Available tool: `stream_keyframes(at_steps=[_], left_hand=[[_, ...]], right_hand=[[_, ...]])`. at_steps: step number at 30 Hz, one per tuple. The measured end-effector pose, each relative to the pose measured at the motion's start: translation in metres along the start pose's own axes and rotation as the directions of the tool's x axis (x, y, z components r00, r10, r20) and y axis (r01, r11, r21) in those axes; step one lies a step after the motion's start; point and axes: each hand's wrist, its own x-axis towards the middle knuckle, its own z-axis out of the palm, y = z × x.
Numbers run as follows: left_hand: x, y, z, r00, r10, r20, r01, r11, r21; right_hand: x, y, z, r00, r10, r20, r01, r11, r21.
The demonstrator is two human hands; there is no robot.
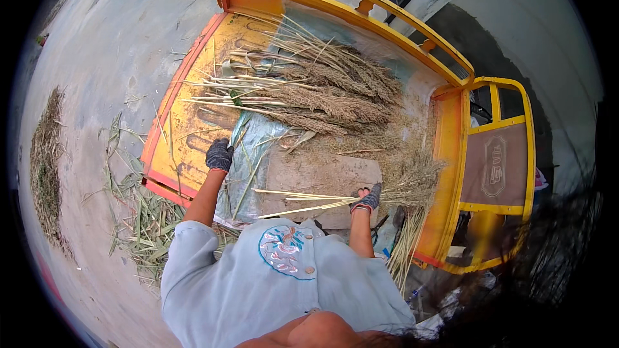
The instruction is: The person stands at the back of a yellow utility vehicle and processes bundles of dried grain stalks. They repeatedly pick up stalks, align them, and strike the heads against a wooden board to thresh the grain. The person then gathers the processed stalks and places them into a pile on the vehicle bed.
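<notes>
Right grip (367,198) clutches stalks (303,203) near cart's side wall (447,174).

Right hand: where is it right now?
Head view: the gloved right hand is at centre-right, closed on pale stalks over the orange cart bed, beside loose chaff.

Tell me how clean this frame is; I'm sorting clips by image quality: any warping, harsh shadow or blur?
Head view: strong fisheye, the cart's yellow rail bows and black corners ring the picture; daylight is soft and even, no hard shadows or glare; the stalks and both gloved hands, left hand and right hand, look sharp; dark hair smears the lower right.
</notes>
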Motion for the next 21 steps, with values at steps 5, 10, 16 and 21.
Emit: stream_keyframes(at_steps=[5, 10, 16, 21], left_hand=[[0.1, 0.04, 0.051, 0.994, 0.109, -0.022, -0.098, 0.954, 0.284], [0.157, 0.025, 0.108, 1.0, -0.023, -0.017, 0.027, 0.946, 0.322], [0.123, 0.055, 0.091, 0.981, -0.103, 0.164, 0.035, 0.928, 0.372], [0.083, 0.074, 0.031, 0.97, 0.145, 0.196, -0.201, 0.931, 0.304]], right_hand=[[0.023, 0.005, 0.014, 1.0, 0.013, -0.003, -0.013, 0.999, -0.05], [0.042, 0.0, 0.023, 0.999, -0.005, 0.051, -0.004, 0.983, 0.184], [0.037, 0.001, 0.018, 0.997, 0.083, -0.001, -0.081, 0.981, 0.179], [0.025, 0.007, 0.026, 0.957, 0.161, 0.241, -0.216, 0.95, 0.223]])
